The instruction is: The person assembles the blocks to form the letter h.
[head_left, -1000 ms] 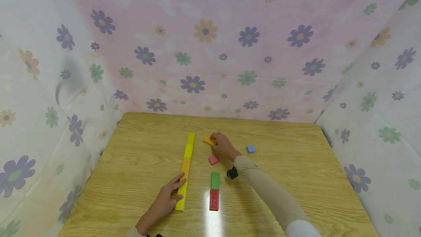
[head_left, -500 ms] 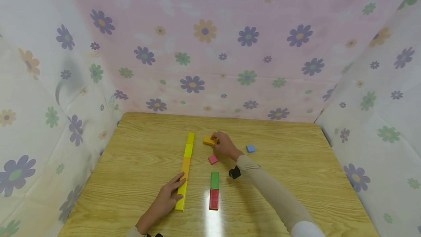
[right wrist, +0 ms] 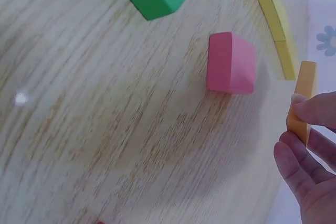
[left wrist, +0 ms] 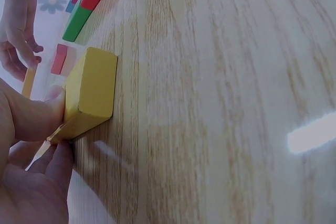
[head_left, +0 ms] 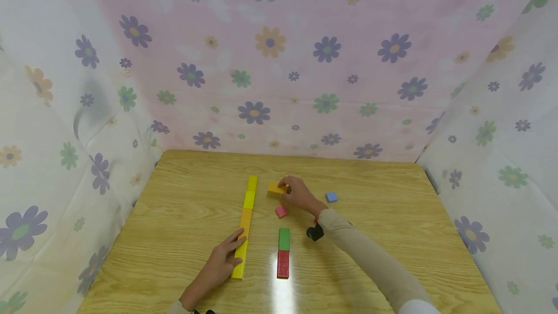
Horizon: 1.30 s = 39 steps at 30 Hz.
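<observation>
A row of end-to-end blocks runs away from me: a long yellow block nearest, then an orange block and two shorter yellow ones. My left hand grips the row near its front, its thumb on one side and fingers on the other; the left wrist view shows them at the yellow block. Right of the row's far end, my right hand pinches a separate orange block between thumb and fingers. In the right wrist view this orange block is tilted, partly covered by the thumb.
A pink block lies just in front of the right hand. Nearer me, a green block and a red block lie end to end. Right of the hand is a blue block. Floral cloth encloses the wooden table.
The right wrist has shifted slightly to the right, and the orange block in its fingers has turned a little, showing more of its face. My left hand keeps its place on the row.
</observation>
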Tool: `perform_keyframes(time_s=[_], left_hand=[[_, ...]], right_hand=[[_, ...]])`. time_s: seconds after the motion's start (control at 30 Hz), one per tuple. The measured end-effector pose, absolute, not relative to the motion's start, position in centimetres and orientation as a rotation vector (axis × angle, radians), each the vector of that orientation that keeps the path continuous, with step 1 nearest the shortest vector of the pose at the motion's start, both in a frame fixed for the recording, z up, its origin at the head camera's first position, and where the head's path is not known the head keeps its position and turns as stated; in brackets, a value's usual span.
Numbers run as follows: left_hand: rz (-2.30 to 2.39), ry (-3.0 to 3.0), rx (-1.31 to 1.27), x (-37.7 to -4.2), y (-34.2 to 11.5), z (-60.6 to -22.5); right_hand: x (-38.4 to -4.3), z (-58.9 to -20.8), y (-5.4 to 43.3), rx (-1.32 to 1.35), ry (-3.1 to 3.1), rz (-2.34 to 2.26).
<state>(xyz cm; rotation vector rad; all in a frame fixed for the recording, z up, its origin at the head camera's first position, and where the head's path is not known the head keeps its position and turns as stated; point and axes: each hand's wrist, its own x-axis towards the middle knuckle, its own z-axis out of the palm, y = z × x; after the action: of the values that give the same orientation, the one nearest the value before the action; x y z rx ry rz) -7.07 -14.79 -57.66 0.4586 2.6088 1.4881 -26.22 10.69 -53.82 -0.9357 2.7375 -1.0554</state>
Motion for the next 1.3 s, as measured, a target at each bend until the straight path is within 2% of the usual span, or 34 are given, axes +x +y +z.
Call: perform_keyframes(time_s=[0.47, 0.97, 1.3], left_hand=[[1.508, 2.569, 0.439, -7.0, -14.8, -57.4], [1.479, 2.578, 0.441, -6.9, -14.8, -57.2], [1.515, 2.554, 0.451, -7.0, -14.9, -57.4]], right_hand=[[-24.2, -52.5, 10.4, -0.962, 2.632, -1.132], [-22.6, -52.3, 9.5, -1.096, 2.56, -1.143], [-21.8, -52.4, 8.9, -1.078, 2.524, -1.109]])
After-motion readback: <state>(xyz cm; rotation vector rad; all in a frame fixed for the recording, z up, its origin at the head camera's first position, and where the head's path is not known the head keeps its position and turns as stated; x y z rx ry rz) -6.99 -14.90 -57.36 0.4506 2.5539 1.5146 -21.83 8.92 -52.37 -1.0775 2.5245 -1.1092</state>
